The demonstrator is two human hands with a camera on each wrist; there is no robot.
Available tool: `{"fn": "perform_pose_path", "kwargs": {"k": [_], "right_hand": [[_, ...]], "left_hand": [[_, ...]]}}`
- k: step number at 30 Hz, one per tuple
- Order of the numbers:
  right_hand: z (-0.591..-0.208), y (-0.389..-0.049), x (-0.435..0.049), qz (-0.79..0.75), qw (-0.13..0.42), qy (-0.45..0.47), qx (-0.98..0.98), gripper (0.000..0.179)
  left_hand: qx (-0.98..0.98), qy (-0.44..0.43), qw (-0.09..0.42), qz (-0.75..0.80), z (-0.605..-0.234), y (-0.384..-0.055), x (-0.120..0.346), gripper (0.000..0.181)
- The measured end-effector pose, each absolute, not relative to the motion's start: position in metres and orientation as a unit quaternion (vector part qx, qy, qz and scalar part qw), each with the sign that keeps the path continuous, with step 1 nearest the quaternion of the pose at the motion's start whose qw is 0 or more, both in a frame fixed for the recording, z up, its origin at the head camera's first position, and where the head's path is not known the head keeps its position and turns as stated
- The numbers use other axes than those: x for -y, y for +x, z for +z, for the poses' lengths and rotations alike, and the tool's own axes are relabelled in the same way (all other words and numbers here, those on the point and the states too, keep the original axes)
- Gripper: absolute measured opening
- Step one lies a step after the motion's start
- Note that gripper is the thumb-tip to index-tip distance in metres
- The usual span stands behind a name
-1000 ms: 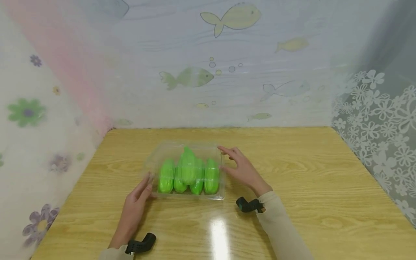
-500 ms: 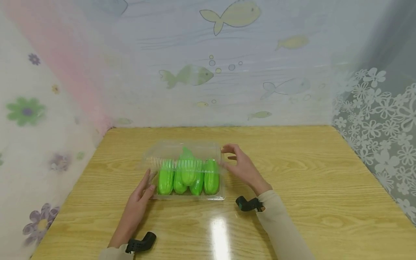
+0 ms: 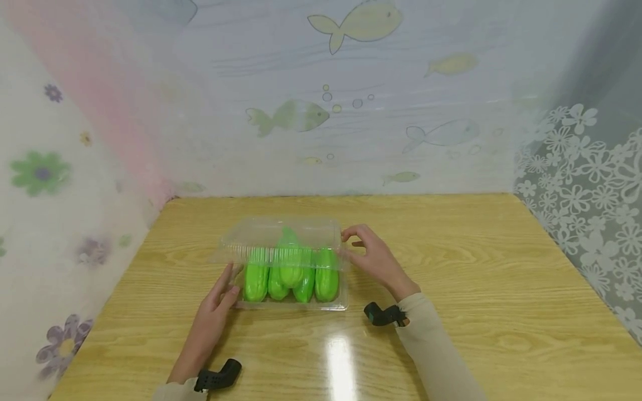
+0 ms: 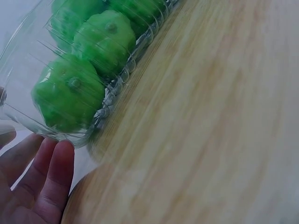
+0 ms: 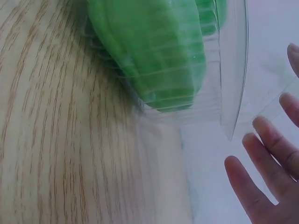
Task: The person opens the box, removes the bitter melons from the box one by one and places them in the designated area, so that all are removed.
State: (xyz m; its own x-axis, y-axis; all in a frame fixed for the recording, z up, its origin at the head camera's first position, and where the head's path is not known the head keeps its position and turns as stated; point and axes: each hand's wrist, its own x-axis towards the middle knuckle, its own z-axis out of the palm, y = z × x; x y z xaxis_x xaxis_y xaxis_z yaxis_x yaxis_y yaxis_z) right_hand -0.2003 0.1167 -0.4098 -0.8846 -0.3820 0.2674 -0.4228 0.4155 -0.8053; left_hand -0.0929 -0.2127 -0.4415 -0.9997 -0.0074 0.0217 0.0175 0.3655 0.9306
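In the head view, a clear plastic clamshell box [image 3: 291,305] sits on the table, holding several bright green, cucumber-like pieces [image 3: 257,281], one lying on top of the others. Its hinged lid [image 3: 313,228] is partly raised, with the ribbed front edge above the pieces. My left hand [image 3: 210,312] rests against the box's left end; its straight fingers [image 4: 60,161] touch the wall in the left wrist view. At the right end, my right hand [image 3: 376,259] has thumb and index finger at the lid's side edge. The right wrist view shows spread fingers [image 5: 273,140] beside the clear rim [image 5: 236,74].
The wood-grain table [image 3: 481,301] extends on all sides of the box. A wall with fish drawings [image 3: 361,139] closes the back, and flowered walls flank both sides. Black cameras [image 3: 218,376] sit on both wrists.
The lid's front edge has shifted up slightly, and its ribs now show clearly. My right index finger has bent and drawn back a little; the left hand has barely moved.
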Motion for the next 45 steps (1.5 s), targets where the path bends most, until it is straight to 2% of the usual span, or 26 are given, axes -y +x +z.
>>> {"fn": "perform_pose_path", "kwargs": {"k": [4, 11, 21, 24, 32, 39, 45], "right_hand": [[-0.409, -0.2, -0.117, 0.478, 0.021, 0.236, 0.846, 0.03], [-0.408, -0.2, -0.115, 0.464, 0.04, 0.244, 0.851, 0.013], [-0.408, -0.198, -0.116, 0.489, 0.042, 0.238, 0.838, 0.008], [-0.407, -0.198, -0.117, 0.503, 0.041, 0.237, 0.83, 0.01], [-0.404, -0.199, -0.12, 0.507, 0.03, 0.235, 0.828, 0.031], [-0.401, -0.199, -0.119, 0.507, 0.048, 0.245, 0.825, 0.008], [-0.4, -0.2, -0.12, 0.498, 0.063, 0.251, 0.828, 0.007]], "left_hand": [[0.827, 0.001, 0.013, -0.561, -0.44, -0.089, 0.212, 0.048], [0.819, -0.003, 0.012, -0.574, -0.438, -0.084, 0.209, 0.047], [0.823, 0.005, 0.015, -0.567, -0.437, -0.071, 0.202, 0.051], [0.824, 0.011, 0.021, -0.566, -0.436, -0.068, 0.199, 0.051], [0.815, 0.016, 0.024, -0.579, -0.432, -0.062, 0.195, 0.052], [0.808, 0.012, 0.023, -0.589, -0.434, -0.062, 0.195, 0.051], [0.812, 0.017, 0.033, -0.582, -0.435, -0.063, 0.195, 0.053]]}}
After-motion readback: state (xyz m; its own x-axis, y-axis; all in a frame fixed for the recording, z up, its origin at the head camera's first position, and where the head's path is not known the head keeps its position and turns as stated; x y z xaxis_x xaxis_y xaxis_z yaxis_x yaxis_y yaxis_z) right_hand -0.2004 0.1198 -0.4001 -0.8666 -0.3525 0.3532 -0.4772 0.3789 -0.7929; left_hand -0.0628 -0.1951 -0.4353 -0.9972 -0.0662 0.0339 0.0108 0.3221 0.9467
